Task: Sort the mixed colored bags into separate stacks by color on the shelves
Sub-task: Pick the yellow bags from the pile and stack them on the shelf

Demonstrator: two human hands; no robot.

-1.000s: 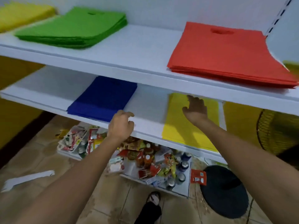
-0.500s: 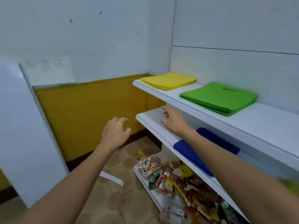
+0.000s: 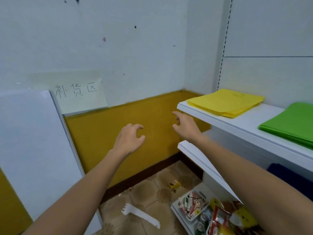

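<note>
Open room lies in the middle, between a white panel leaning against the wall on the left and the left ends of two white shelves on the right. Both hands hang in that gap, in front of the wall's yellow band, well above the tiled floor.

The left hand has a loose grip: fingers curled, apart from the thumb, holding nothing. The right hand is just beside the end corner of the upper shelf and above the end of the lower shelf. Its forefinger is out, the other fingers are slack, and its grip is empty too.

A stack of yellow bags lies flat at the upper shelf's left end, its edges slightly fanned and a handle slot faint near the top. To the right, with bare shelf between them, is a stack of green bags, cut off by the frame. A dark blue stack shows on the lower shelf, partly behind the right forearm.

On the floor lie a white bracket and a tray of snack packets.
</note>
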